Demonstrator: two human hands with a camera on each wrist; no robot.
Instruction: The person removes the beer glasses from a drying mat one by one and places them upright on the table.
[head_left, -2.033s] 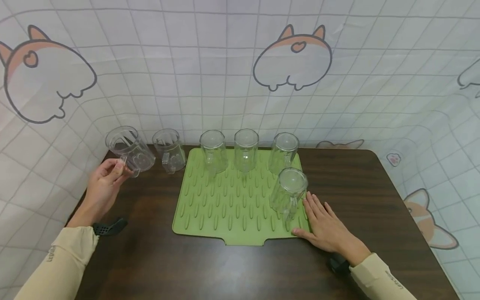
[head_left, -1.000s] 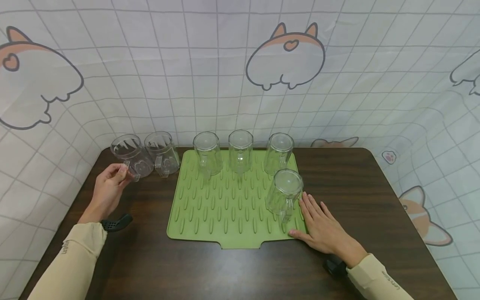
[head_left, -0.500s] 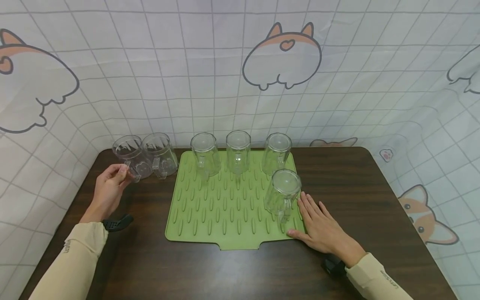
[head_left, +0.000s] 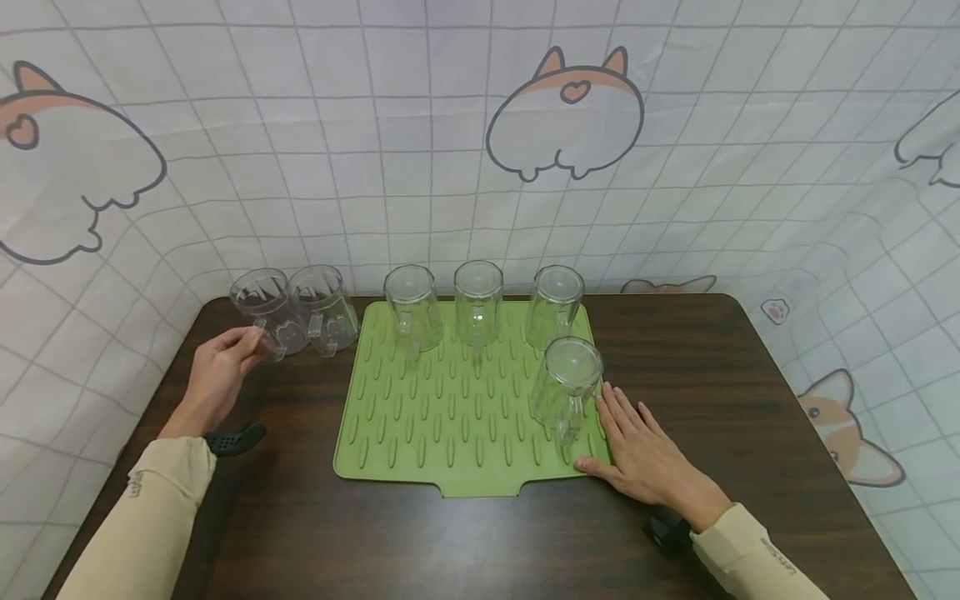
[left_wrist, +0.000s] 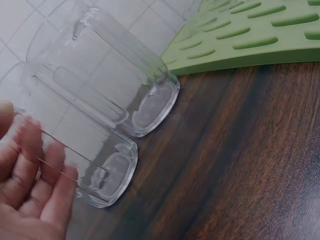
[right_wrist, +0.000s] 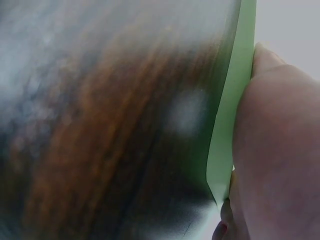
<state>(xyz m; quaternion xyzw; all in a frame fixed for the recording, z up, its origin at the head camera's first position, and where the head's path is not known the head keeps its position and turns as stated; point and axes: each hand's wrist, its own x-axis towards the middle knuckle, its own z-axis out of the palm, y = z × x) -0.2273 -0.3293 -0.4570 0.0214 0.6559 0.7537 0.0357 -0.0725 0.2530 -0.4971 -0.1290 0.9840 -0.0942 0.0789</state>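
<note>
At the table's left back corner, my left hand (head_left: pixel 225 371) holds the handle of a clear glass mug (head_left: pixel 285 327), with thumb and fingers around the handle in the left wrist view. The mug stands upright on the table, beside a second upright glass mug (head_left: pixel 335 321). My right hand (head_left: pixel 645 450) lies flat with fingers straight on the right front edge of a green ridged drying mat (head_left: pixel 442 417). Close to its fingertips, a glass mug (head_left: pixel 558 400) stands on the mat and appears upside down.
Three more glass mugs, the left one (head_left: pixel 420 321), the middle one (head_left: pixel 480 312) and the right one (head_left: pixel 551 317), stand in a row along the mat's back edge. A white patterned cloth (head_left: pixel 420 125) hangs behind the dark wooden table (head_left: pixel 375 542).
The mug in my left hand came down from a tilted position to stand close beside the second mug. My left hand's fingers shifted slightly at the handle. The right hand stayed on the mat.
</note>
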